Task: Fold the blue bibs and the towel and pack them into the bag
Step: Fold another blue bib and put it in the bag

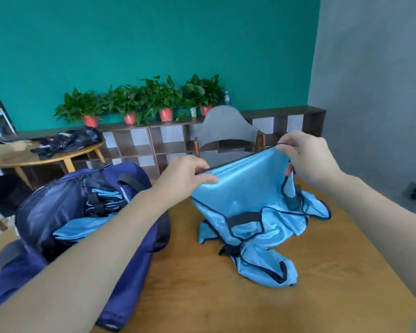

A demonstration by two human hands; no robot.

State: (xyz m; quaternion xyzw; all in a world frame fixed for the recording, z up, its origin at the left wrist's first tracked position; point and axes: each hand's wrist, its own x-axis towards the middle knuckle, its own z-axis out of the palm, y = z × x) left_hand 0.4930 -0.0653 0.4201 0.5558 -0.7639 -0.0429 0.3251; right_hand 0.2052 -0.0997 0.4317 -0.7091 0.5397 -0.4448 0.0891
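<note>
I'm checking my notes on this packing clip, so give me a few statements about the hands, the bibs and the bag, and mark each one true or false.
1. Both hands hold the same blue bib by its top edge. True: the left hand and the right hand each pinch it.
2. The navy bag is zipped shut. False: it lies open.
3. Blue fabric already sits inside the bag. True.
4. The held bib hangs clear of the table. False: its lower part trails onto the wood among loose blue bibs.
5. The bag lies to the right of the held bib. False: it is on the left.
</note>
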